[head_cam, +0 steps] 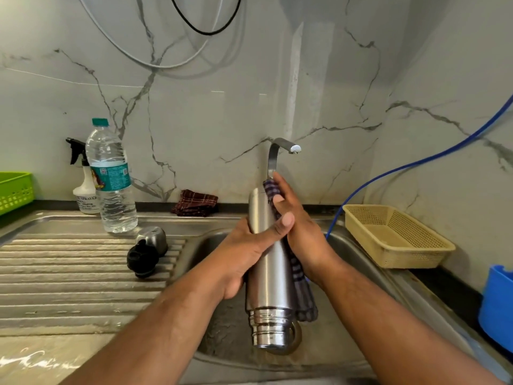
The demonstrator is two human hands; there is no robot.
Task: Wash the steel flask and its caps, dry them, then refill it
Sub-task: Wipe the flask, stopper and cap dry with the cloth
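Both grips meet mid-body on the near-upright steel flask (pixel 270 279): left hand (pixel 244 254) wrapped round bare metal, right hand (pixel 302 232) clutching checked cloth (pixel 304 298); mouth below them.

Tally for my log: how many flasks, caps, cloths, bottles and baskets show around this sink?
Flasks: 1, steel flask
Caps: 2, steel cap and black cap
Cloths: 2, checked cloth and maroon cloth
Bottles: 2, water bottle and spray bottle
Baskets: 2, green basket and beige basket
Total: 9
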